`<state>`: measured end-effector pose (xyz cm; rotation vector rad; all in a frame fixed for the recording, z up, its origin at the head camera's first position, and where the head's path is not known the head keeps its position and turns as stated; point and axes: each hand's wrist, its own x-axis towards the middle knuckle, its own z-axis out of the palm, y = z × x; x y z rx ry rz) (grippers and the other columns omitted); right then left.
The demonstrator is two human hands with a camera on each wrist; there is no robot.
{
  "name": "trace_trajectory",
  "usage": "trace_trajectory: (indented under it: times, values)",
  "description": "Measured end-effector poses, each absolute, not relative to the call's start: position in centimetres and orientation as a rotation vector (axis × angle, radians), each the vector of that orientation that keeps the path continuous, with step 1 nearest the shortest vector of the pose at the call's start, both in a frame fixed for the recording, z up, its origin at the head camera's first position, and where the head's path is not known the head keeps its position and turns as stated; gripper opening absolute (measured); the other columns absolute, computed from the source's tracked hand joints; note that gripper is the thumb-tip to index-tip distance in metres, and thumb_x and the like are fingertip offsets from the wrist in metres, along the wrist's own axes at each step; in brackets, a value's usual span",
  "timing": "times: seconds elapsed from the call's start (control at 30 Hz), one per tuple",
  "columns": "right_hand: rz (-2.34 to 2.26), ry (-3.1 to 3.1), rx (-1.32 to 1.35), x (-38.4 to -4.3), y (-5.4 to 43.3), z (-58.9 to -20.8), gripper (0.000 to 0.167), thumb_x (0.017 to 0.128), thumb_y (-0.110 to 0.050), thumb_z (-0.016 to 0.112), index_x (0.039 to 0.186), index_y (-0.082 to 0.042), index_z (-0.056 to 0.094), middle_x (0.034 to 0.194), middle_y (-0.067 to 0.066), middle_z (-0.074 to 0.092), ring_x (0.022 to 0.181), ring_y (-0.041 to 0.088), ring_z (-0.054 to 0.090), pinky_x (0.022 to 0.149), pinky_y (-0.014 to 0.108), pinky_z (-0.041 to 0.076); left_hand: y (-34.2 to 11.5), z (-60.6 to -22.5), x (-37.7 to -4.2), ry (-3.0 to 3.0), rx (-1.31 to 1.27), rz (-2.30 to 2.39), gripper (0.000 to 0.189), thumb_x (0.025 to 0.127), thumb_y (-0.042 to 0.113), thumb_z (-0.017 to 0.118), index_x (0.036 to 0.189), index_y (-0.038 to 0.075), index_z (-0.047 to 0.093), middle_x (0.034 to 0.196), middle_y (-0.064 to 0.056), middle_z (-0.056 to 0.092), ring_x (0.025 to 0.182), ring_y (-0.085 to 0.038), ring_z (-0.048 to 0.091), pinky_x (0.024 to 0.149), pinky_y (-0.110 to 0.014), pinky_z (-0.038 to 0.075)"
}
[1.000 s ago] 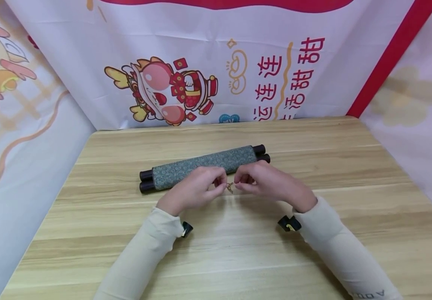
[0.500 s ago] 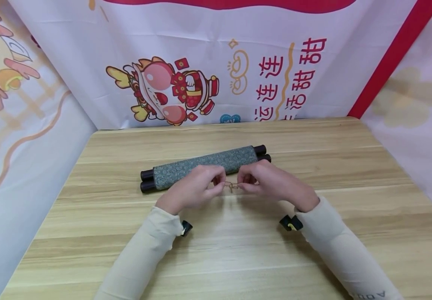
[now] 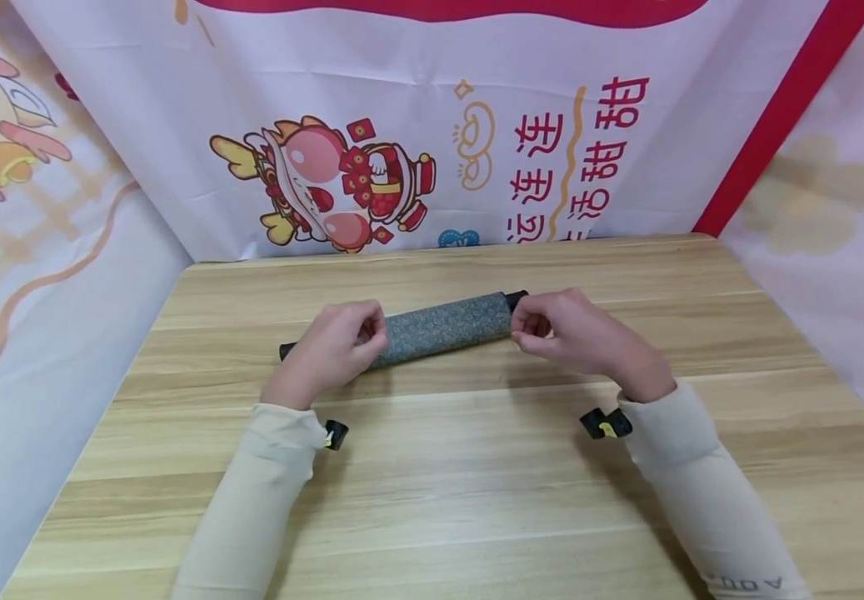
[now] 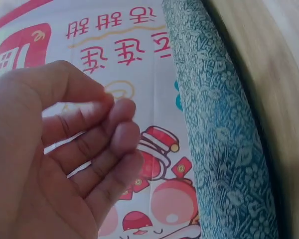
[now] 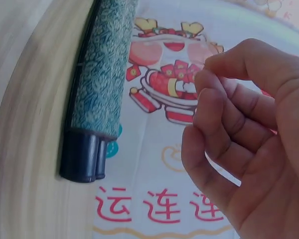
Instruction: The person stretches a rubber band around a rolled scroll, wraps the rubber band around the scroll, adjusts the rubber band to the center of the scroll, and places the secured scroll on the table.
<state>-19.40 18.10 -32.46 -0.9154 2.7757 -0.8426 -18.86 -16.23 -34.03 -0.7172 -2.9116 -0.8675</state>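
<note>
The left hand (image 3: pixel 334 350) is over the near left part of a rolled scroll (image 3: pixel 446 325) covered in blue-green patterned cloth, hiding much of its left end. In the left wrist view its thumb and index fingertips (image 4: pixel 107 99) press together in a pinch, the other fingers curled beside them. The right hand (image 3: pixel 570 333) stands at the scroll's right end, its thumb and index fingertips (image 5: pixel 209 69) likewise pinched. The thin golden-brown cord of the earlier frames is too fine to make out between the hands now. Black roller ends (image 5: pixel 79 157) stick out of the scroll.
The scroll lies slantwise on a light wooden table (image 3: pixel 461 500). A white printed cloth (image 3: pixel 402 83) with cartoon figures and red characters hangs behind the table's far edge, with more cloth at both sides. A small black device sits at each wrist.
Both hands, close together and pinching the thin cord before the scroll, have moved apart, left hand leftward and right hand rightward, and slightly farther from the body. The cord's loops no longer show.
</note>
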Motion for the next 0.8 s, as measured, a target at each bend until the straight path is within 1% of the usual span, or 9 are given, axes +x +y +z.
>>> trace_trajectory:
  times: [0.17,0.3,0.5,0.67,0.8]
  values:
    - [-0.842,2.746,-0.966,-18.9,17.2,-32.2,0.004,0.098,-0.013,0.072,0.095,-0.015,0.073,0.084,-0.005,0.071,0.075,0.011,0.063,0.07,0.028,0.056,-15.3,-34.0,-18.5,-2.923,-0.785,-0.964,0.005,0.103,0.015,0.064,0.103,0.012,0.068,0.097,-0.003,0.07,0.091,-0.017,0.065,0.084,-0.038,0.058]
    - [-0.821,2.722,-1.018,-18.5,16.5,-32.2,0.006,0.097,-0.011,0.074,0.094,-0.016,0.074,0.084,-0.006,0.072,0.075,0.009,0.064,0.072,0.028,0.058,-14.1,-34.4,-18.2,-2.911,-0.903,-1.022,0.008,0.103,0.014,0.066,0.108,0.009,0.069,0.103,-0.003,0.071,0.099,-0.018,0.067,0.092,-0.042,0.06]
    - [-0.793,2.671,-1.065,-17.9,15.4,-32.3,0.003,0.098,-0.013,0.072,0.096,-0.014,0.074,0.086,-0.006,0.073,0.077,0.005,0.065,0.074,0.025,0.059,-12.1,-35.1,-17.6,-2.881,-1.074,-0.998,0.011,0.103,0.018,0.067,0.112,0.012,0.069,0.108,-0.001,0.072,0.103,-0.015,0.069,0.096,-0.039,0.06]
    - [-0.786,2.635,-1.094,-17.6,14.8,-32.5,0.004,0.098,-0.012,0.072,0.098,-0.012,0.075,0.088,-0.006,0.074,0.077,0.004,0.065,0.073,0.024,0.059,-10.9,-35.3,-17.1,-2.874,-1.17,-0.948,0.017,0.103,0.021,0.067,0.115,0.01,0.07,0.111,-0.003,0.073,0.106,-0.017,0.068,0.098,-0.04,0.059]
    - [-0.774,2.624,-1.119,-17.5,14.4,-32.7,0.003,0.098,-0.011,0.072,0.097,-0.01,0.075,0.086,-0.006,0.072,0.075,0.003,0.064,0.072,0.023,0.059,-10.2,-35.4,-16.7,-2.85,-1.225,-0.897,0.02,0.103,0.024,0.067,0.117,0.01,0.07,0.114,-0.003,0.073,0.108,-0.016,0.068,0.099,-0.038,0.057]
